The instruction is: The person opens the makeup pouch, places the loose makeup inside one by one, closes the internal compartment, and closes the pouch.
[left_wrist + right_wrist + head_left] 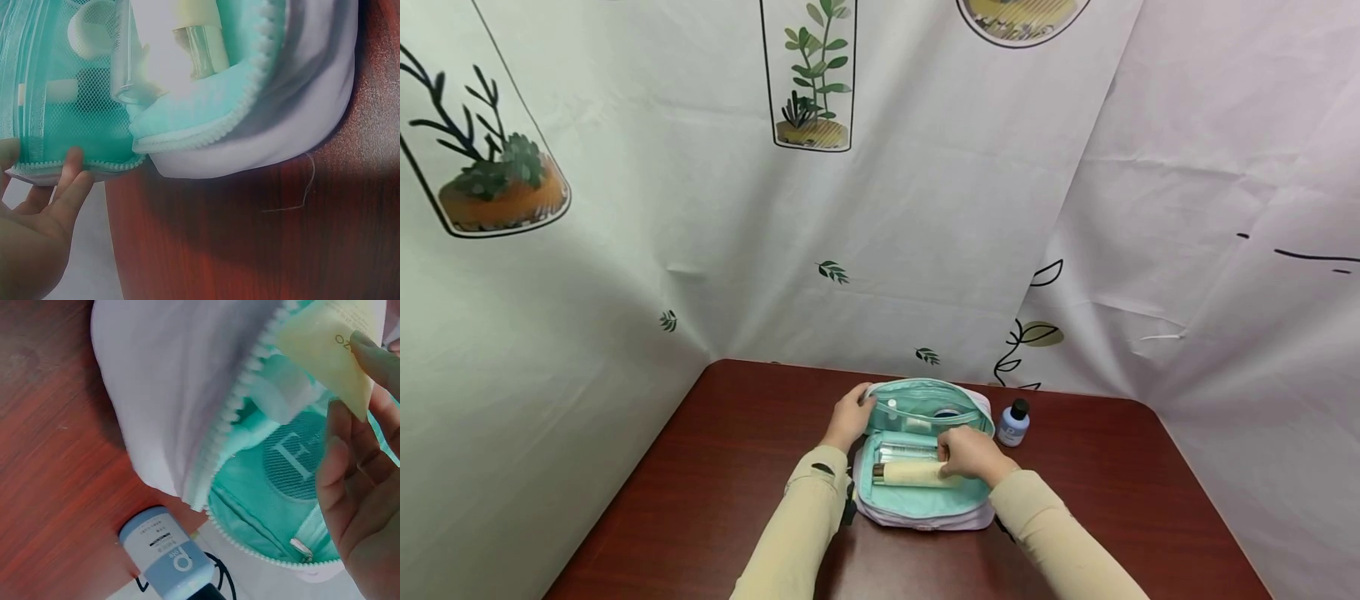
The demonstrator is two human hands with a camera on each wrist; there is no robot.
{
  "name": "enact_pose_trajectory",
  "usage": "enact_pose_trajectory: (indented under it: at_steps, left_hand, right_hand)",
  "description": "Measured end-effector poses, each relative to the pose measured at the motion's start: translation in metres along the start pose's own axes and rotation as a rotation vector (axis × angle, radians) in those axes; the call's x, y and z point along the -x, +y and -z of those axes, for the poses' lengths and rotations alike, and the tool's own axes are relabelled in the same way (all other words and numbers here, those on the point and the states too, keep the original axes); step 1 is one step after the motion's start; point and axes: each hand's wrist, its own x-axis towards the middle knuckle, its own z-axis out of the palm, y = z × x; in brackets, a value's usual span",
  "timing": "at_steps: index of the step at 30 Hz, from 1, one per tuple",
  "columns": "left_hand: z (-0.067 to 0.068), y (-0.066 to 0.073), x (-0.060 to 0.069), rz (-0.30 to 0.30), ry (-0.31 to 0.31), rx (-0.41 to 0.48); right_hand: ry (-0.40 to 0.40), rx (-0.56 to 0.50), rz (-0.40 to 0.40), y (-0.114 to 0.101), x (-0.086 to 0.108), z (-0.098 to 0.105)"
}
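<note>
An unzipped toiletry bag (922, 517), lilac outside and mint green inside, lies on the table with its lid raised. My left hand (849, 418) grips the lid's left edge, fingers behind the zipper rim (94, 167). My right hand (972, 454) pinches the flat end of a pale yellow squeeze tube (913, 474), whose shiny brownish cap points left. The tube lies across the main compartment, in front of a clear bottle (898, 452). Small containers, including a round white one (94, 28), show through the lid's mesh pocket (100, 119).
A blue bottle with a black cap (1013, 423) stands on the table right of the bag. The reddish-brown table (760, 417) reaches back to a white printed cloth (910, 250). A loose thread (306, 194) lies beside the bag.
</note>
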Motion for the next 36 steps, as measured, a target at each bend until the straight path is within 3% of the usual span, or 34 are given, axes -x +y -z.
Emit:
enact_pose_trajectory:
  at_steps: [6, 19, 22, 27, 29, 31, 36]
  left_hand:
    - [0.001, 0.001, 0.001, -0.002, 0.004, -0.003]
    - [0.001, -0.002, 0.000, 0.002, -0.004, 0.003]
    - [0.001, -0.003, -0.001, -0.001, -0.003, 0.000]
    - [0.002, -0.003, -0.001, -0.012, 0.000, -0.008]
    - [0.002, -0.003, -0.001, -0.017, 0.000, -0.012]
    - [0.002, -0.003, -0.001, -0.019, -0.001, -0.015]
    - [0.002, -0.003, 0.000, -0.016, -0.010, -0.011]
  right_hand:
    - [-0.027, 0.055, -0.016, 0.001, 0.002, -0.009]
    - [0.021, 0.063, -0.017, 0.003, 0.006, -0.004]
    - [0.166, 0.030, -0.070, 0.011, 0.007, 0.010]
    - [0.668, 0.026, -0.211, 0.039, 0.010, 0.034]
    - [0.751, 0.029, -0.275, 0.052, 0.013, 0.037]
    - [0.712, 0.023, -0.323, 0.064, 0.016, 0.038]
    - [0.423, -0.015, -0.349, 0.085, 0.021, 0.034]
